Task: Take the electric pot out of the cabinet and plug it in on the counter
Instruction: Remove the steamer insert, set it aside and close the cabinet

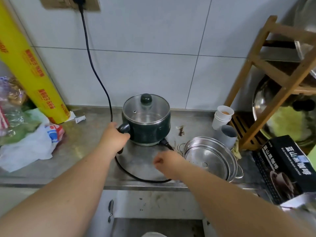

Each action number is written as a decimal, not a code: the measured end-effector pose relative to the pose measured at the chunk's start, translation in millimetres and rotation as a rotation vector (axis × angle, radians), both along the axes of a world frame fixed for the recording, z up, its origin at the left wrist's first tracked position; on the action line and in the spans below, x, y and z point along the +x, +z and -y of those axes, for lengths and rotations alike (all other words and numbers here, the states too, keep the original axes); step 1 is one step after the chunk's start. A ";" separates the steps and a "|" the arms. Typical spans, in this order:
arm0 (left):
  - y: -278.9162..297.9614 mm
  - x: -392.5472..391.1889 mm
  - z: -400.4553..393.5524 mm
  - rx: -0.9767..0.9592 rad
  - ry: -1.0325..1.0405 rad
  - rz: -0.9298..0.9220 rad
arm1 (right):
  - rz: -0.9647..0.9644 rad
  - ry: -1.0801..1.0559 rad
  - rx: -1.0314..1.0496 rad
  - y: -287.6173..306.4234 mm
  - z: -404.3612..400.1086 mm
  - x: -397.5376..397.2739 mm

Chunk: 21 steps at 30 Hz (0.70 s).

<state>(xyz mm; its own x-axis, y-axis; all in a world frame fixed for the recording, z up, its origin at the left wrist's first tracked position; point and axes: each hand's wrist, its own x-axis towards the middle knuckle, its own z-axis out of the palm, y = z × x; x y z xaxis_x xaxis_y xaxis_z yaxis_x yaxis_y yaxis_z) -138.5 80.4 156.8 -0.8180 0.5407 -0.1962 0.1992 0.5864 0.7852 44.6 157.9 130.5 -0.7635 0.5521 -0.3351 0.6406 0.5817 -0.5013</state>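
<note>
A dark green electric pot [150, 129] with a glass lid [145, 109] stands upright on the steel counter [89, 134], near the tiled wall. My left hand [114, 135] is closed around the pot's dark side handle. A black power cord [95, 65] runs from a wall socket [77, 1] at the top left down to the counter, loops along the front edge and enters the pot's base at a plug [164, 142]. My right hand [166, 161] hovers just in front of that plug, fingers curled in a fist; the cord passes under it and I cannot tell whether it grips it.
A yellow cling-film roll [32, 69] leans at the left above plastic bags [29, 142]. Right of the pot are stacked paper cups [222, 117], a grey cup [228, 135], steel steamer pans [208, 156], a black coffee box [287, 166] and a wooden rack [266, 79].
</note>
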 end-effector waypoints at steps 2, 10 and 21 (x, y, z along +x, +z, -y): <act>-3.7 -3.9 -4.2 -0.005 -0.080 -0.015 | 0.134 0.096 0.076 -12.2 5.2 -11.4; -19.9 -22.4 -12.3 0.037 -0.055 0.175 | 0.380 0.175 0.143 -30.6 28.7 -42.9; 22.6 -36.8 4.7 0.284 0.039 0.222 | 0.447 0.073 0.166 -14.5 43.0 -59.1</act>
<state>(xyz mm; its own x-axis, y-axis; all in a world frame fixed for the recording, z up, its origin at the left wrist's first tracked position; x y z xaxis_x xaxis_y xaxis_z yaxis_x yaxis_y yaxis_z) -175.3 75.7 179.4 -0.7933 0.5686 -0.2176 -0.0125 0.3420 0.9396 -14.5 115.0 116.0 -0.6035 0.5758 -0.5516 0.7266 0.6821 -0.0829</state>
